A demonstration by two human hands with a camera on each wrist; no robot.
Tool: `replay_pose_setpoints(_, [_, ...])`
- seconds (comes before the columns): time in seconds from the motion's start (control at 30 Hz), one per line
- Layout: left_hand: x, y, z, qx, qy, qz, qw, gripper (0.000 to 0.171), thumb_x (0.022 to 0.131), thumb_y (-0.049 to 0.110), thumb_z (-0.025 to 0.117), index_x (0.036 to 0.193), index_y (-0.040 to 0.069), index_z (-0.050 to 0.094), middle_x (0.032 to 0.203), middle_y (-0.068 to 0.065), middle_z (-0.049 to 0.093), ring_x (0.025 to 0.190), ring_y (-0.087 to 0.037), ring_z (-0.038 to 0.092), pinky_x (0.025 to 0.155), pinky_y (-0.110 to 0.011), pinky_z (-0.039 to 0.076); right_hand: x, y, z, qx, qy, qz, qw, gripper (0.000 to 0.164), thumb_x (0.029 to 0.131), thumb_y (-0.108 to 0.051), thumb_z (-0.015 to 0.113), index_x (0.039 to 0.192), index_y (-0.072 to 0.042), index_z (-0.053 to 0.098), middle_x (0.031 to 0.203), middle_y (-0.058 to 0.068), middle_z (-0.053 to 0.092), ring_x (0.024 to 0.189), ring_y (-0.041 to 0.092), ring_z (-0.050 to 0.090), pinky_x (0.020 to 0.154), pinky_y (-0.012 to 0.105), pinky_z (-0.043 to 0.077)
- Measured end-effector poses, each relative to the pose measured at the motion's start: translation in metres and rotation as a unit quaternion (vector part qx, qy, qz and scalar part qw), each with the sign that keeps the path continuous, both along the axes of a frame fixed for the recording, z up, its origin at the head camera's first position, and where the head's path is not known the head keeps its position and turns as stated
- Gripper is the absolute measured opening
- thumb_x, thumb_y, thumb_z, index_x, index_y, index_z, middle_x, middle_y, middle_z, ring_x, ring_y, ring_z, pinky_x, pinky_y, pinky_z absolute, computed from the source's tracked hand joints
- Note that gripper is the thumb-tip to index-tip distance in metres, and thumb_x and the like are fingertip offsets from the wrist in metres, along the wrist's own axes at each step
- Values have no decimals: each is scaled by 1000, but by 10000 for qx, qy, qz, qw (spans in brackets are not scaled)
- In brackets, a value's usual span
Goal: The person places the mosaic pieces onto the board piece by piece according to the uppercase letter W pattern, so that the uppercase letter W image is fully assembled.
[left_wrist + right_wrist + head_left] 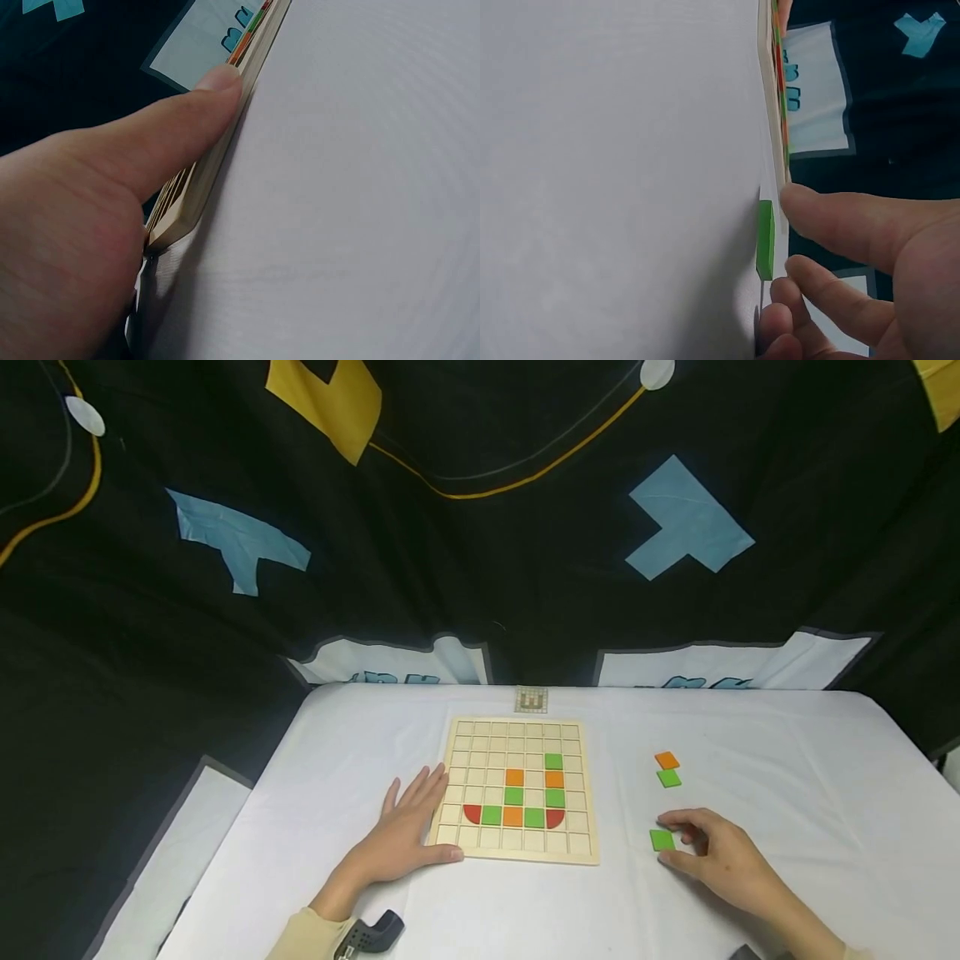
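Note:
A square wooden grid board (517, 858) lies on the white table, with green, orange and red tiles set in some cells. My left hand (405, 835) rests at the board's left side, fingers extended along it; the thumb (217, 82) lies over its front edge. To the right of the board, my right hand (716, 856) is over a loose green tile (662, 841), thumb and index finger spread on either side of it. In the right wrist view, the green tile (765, 240) is beside the fingertips, and I see no clear grip on it.
Beyond the right hand lie a loose orange tile (667, 761) and another green tile (669, 778). A small patterned square (531, 699) sits behind the board at the table's far edge. A black patterned cloth (480, 568) hangs behind the table.

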State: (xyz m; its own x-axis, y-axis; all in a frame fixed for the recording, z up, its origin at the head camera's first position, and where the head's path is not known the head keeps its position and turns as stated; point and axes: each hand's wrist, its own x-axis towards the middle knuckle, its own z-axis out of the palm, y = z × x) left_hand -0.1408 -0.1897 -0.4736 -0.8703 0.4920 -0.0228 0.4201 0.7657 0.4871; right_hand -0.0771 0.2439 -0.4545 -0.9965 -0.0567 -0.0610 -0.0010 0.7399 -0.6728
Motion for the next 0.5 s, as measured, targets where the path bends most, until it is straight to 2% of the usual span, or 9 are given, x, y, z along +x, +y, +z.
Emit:
replay_pose_setpoints(0.2, [0,-1,-1,35,47,-9,10000,113,82,68,68,160,2,20,168,-11,10,154,-34,3,117,-64,-8,-1,2,0,224,-111,30,9997,37,79,-17,85,112,-8,71,84,0,53,75,14,47,60,24,39])
replay_pose_setpoints(0.5, [1,-1,-1,33,-5,9,10000,113,82,68,68,160,2,20,168,-10,10,154,-33,2,117,-63,-9,-4,4,-2,372,-71,148,9992,33,80,-13,84,110,-8,72,85,-1,53,77,14,48,60,23,41])
